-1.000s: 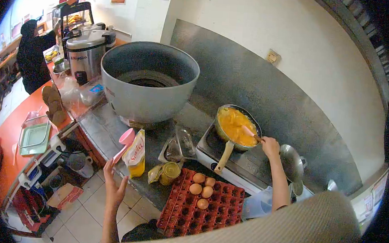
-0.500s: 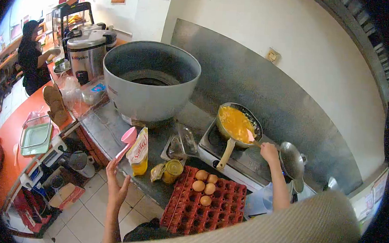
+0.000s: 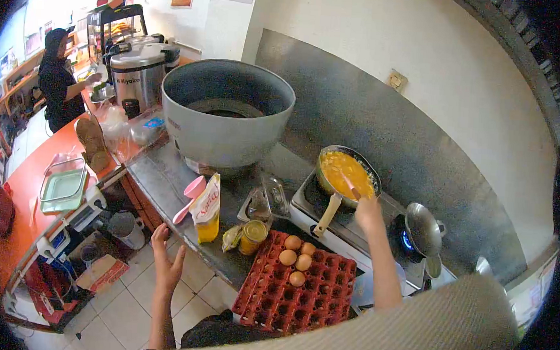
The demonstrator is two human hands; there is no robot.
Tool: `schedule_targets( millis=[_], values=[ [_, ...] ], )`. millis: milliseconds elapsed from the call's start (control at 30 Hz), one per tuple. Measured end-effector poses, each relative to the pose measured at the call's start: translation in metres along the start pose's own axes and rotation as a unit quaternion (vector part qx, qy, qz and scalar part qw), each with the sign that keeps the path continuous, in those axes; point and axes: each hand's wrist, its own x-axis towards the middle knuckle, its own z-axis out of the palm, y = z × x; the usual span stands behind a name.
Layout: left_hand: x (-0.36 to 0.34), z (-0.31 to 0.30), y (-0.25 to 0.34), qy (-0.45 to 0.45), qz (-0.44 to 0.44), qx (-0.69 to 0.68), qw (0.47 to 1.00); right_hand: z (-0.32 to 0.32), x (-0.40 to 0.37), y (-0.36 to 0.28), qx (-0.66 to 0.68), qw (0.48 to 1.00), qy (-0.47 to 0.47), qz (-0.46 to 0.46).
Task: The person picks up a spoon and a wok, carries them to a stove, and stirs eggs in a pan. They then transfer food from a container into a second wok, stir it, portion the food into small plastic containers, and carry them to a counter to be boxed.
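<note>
My right hand point(image 3: 369, 212) grips a spatula point(image 3: 354, 191), its pinkish blade sitting in yellow beaten egg point(image 3: 339, 169). The egg fills a dark frying pan point(image 3: 375, 173) on the left burner; its pale handle point(image 3: 329, 215) points toward me. My left hand point(image 3: 168, 258) hangs open by the counter edge with fingers apart, touching nothing. Nearest to it are a pouch of yellow oil point(image 3: 207, 228) and a pink long-handled scoop point(image 3: 194, 188). Several brown eggs point(image 3: 288, 257) sit in a red egg tray point(image 3: 324, 293), beside a yellowish can point(image 3: 252, 235).
A metal wok point(image 3: 423, 230) stands over a blue flame on the right burner. A large grey pot point(image 3: 225, 133) and a steel rice cooker point(image 3: 138, 83) line the back. Another person point(image 3: 60, 84) in black works at the far left. A clear plastic container point(image 3: 267, 200) lies near the stove.
My right hand has shifted the spatula slightly left and toward the pan's middle. The view has moved a little, and the flame under the wok now shows. My left hand stays open.
</note>
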Motion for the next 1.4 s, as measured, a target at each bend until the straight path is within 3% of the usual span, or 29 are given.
schedule_targets(
  millis=[100,200,333,467,533,600,667,700,767,833,900,1000,1100,1133,1233,1300,1333,1400],
  values=[
    [-0.013,0.012,0.014,0.034,0.003,0.013,0.999,0.027,-0.018,-0.011,-0.027,0.999,-0.031,-0.010],
    [-0.022,0.034,0.032,0.038,0.031,-0.059,0.997,0.020,-0.024,-0.037,0.037,0.993,-0.103,0.034],
    [0.003,0.085,0.055,-0.139,0.200,-0.063,0.968,0.023,-0.026,-0.061,0.092,0.987,-0.103,0.079],
    [0.063,0.150,0.076,-0.285,0.258,-0.038,0.922,0.041,-0.027,-0.068,0.059,0.993,-0.063,0.077],
    [0.087,0.198,0.063,-0.303,0.254,0.058,0.917,0.032,-0.028,-0.074,0.035,0.995,-0.052,0.072],
    [0.102,0.248,0.040,-0.354,0.239,0.251,0.869,0.030,-0.030,-0.078,0.032,0.992,-0.042,0.111],
    [0.099,0.279,0.023,-0.261,0.257,0.339,0.867,0.029,-0.037,-0.088,0.026,0.988,-0.008,0.153],
    [0.102,0.288,0.018,-0.211,0.266,0.379,0.861,0.018,-0.043,-0.100,0.008,0.992,0.047,0.119],
    [0.119,0.297,0.011,-0.184,0.179,0.350,0.901,-0.008,-0.049,-0.132,-0.030,0.985,0.160,0.051],
    [0.133,0.293,0.006,-0.202,0.077,0.340,0.915,0.014,-0.037,-0.150,0.011,0.978,0.199,-0.058],
    [0.140,0.273,-0.006,-0.264,-0.043,0.354,0.896,0.048,-0.024,-0.169,0.127,0.983,0.073,-0.112],
    [0.158,0.303,-0.081,-0.404,-0.148,0.276,0.859,0.123,0.024,-0.176,0.115,0.987,-0.085,-0.067],
    [0.157,0.306,-0.108,-0.453,-0.095,0.246,0.852,0.196,0.060,-0.161,0.128,0.967,-0.219,0.020],
    [0.159,0.304,-0.112,-0.481,-0.057,0.241,0.841,0.212,0.070,-0.157,0.142,0.968,-0.204,0.011],
    [0.147,0.292,-0.092,-0.427,-0.068,0.169,0.886,0.234,0.079,-0.152,0.160,0.972,-0.174,0.004],
    [0.143,0.342,-0.145,-0.443,-0.009,0.189,0.876,0.231,0.075,-0.152,0.141,0.974,-0.174,0.043],
    [0.143,0.335,-0.134,-0.417,-0.025,0.150,0.896,0.264,0.081,-0.138,0.157,0.979,-0.123,0.050],
    [0.145,0.304,-0.089,-0.363,-0.056,0.070,0.927,0.298,0.096,-0.114,0.278,0.945,-0.124,0.118]
  ],
)
